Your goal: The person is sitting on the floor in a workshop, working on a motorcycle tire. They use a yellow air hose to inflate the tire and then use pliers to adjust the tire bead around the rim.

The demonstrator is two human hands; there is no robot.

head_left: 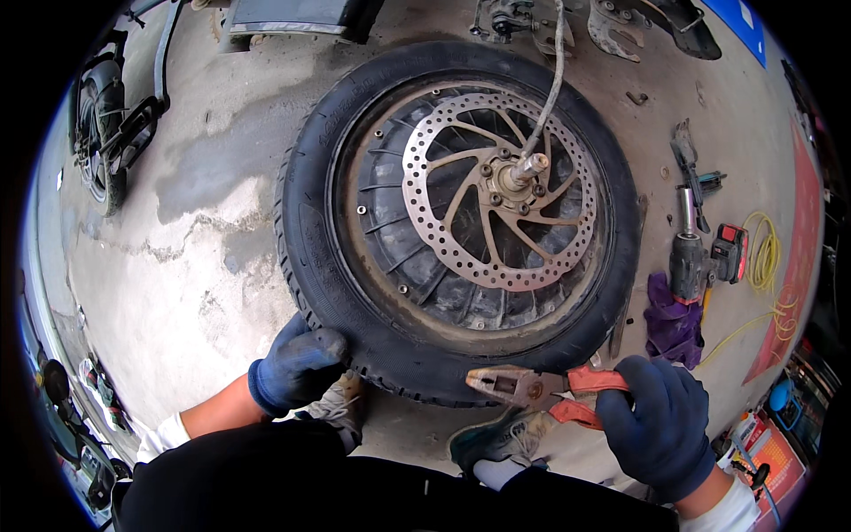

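A hub-motor wheel lies flat on the floor before me, its black tyre (310,213) around a dirty ribbed hub (390,222). A drilled brake disc (443,239) is bolted on top, and an axle (534,165) with a grey cable (557,80) rises from its centre. My left hand (306,359), in a blue glove, is closed at the tyre's near left edge; whether it grips the rubber is hidden. My gloved right hand (656,421) holds pliers (532,388) by their red handles, jaws pointing left above the tyre's near edge.
To the right lie a cordless impact wrench (688,266), a purple cloth (672,324), adjustable wrench (683,146) and coiled yellow cord (764,257). Metal parts (612,31) sit beyond the wheel. A small-wheeled vehicle (102,133) stands far left. My shoes (496,439) are close to the tyre.
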